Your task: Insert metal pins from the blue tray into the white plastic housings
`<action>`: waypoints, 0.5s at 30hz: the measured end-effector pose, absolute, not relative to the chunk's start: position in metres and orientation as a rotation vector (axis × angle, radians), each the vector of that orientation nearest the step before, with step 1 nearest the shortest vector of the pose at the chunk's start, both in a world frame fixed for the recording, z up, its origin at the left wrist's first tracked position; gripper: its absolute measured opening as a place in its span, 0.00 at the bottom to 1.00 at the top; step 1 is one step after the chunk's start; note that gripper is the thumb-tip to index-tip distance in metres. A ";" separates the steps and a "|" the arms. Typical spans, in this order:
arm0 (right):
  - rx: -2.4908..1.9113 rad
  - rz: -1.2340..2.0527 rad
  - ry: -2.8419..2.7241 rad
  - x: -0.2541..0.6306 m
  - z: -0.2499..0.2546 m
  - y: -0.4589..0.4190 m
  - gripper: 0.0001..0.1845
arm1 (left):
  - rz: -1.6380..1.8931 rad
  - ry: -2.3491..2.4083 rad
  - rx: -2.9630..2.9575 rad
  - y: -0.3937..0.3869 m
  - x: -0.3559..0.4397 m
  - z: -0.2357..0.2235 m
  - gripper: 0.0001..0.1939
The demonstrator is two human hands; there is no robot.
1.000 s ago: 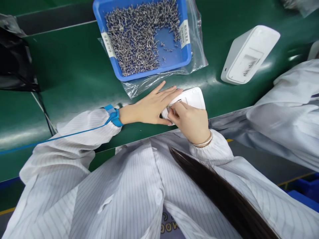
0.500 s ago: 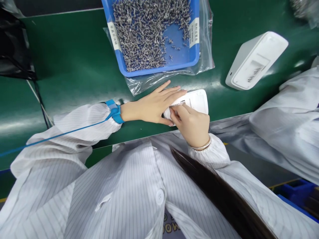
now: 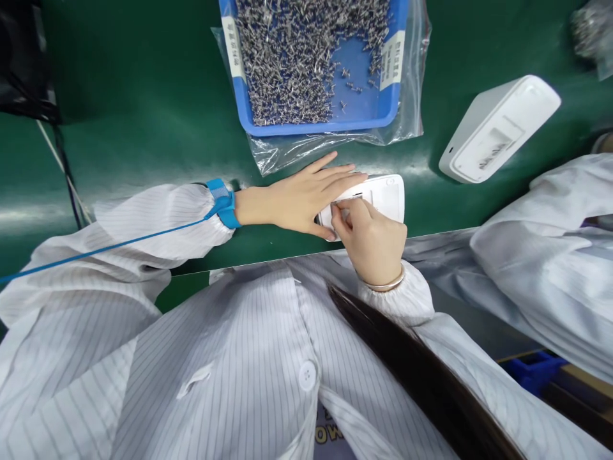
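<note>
A white plastic housing [image 3: 385,195] lies flat on the green belt [image 3: 143,115] near its front edge. My left hand [image 3: 301,195] rests on the housing's left end with fingers stretched out flat, holding it down. My right hand [image 3: 371,239] is over the housing's front left part, thumb and fingers pinched together at a small recess; what they pinch is too small to make out. A blue wrist strap [image 3: 223,203] with a blue cord sits on my left wrist.
A blue tray [image 3: 387,108] full of small metal screws stands on a clear plastic bag just beyond my hands. A second white housing [image 3: 498,128] lies on the belt at the right. Another person's white sleeve [image 3: 546,249] reaches in at the right.
The view has drifted, so everything sits a little further right and up. My hands stay on the housing; the right hand's pinch has shifted slightly.
</note>
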State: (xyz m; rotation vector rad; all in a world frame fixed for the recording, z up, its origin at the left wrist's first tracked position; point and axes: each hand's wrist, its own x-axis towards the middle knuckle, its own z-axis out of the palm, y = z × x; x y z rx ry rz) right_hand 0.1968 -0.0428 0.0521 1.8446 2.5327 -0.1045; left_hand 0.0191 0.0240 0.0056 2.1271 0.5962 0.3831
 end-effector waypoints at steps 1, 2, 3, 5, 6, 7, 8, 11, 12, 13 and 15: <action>1.838 -0.112 2.518 0.196 0.053 -0.043 0.19 | 0.386 0.595 2.132 0.024 0.019 0.005 0.51; 1.832 -0.125 2.498 0.195 0.053 -0.042 0.19 | 0.389 0.596 2.138 0.024 0.019 0.005 0.51; 1.830 -0.138 2.473 0.194 0.054 -0.042 0.20 | 0.391 0.597 2.144 0.023 0.019 0.004 0.50; 1.828 -0.157 2.424 0.191 0.056 -0.041 0.21 | 0.390 0.596 2.164 0.023 0.019 0.003 0.50; 1.829 -0.163 2.403 0.189 0.057 -0.040 0.21 | 0.389 0.594 2.175 0.023 0.019 0.002 0.50; 1.829 -0.171 2.386 0.188 0.058 -0.040 0.21 | 0.390 0.591 2.186 0.023 0.019 0.002 0.50; 1.823 -0.184 2.375 0.188 0.059 -0.039 0.21 | 0.392 0.589 2.195 0.023 0.019 0.001 0.50; 1.802 -0.252 2.401 0.193 0.066 -0.036 0.18 | 0.415 0.578 2.216 0.024 0.018 0.000 0.48; 1.805 -0.295 2.438 0.197 0.071 -0.034 0.17 | 0.431 0.575 2.218 0.024 0.017 0.000 0.46; 1.819 -0.360 2.491 0.201 0.077 -0.033 0.15 | 0.454 0.577 2.216 0.023 0.017 -0.001 0.44; 1.903 -0.555 2.625 0.208 0.092 -0.031 0.12 | 0.518 0.602 2.196 0.022 0.016 -0.004 0.39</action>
